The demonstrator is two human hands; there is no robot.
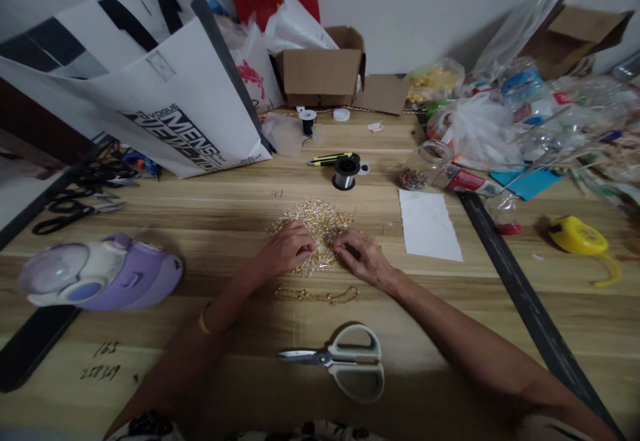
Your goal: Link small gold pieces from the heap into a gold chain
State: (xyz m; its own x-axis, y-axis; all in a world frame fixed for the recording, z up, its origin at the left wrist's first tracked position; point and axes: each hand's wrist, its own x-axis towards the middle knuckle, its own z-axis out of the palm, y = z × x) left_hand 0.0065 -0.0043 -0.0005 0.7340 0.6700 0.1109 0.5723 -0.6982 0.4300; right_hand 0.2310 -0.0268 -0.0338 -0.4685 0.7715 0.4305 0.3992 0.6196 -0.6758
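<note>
A loose heap of tiny gold and clear jewellery pieces (317, 218) lies on the wooden table between my hands. My left hand (286, 250) rests at the heap's left edge, fingers curled and thumb pressed to them. On the heap's right side, my right hand (365, 258) is closed in a pinch. Whatever the fingertips of either hand grip is too small to make out. Just below the heap stretches a thin gold chain (320, 296). Closer to me, white-handled scissors (333, 359) lie with their blades pointing left.
Beyond the heap stand a wire spool (345, 173) and a jar of beads (425, 168). White paper (431, 226) and a yellow tape measure (577, 235) lie right. A purple-and-white device (107, 274), black-handled scissors (70, 213) and a large paper bag (165, 94) are left.
</note>
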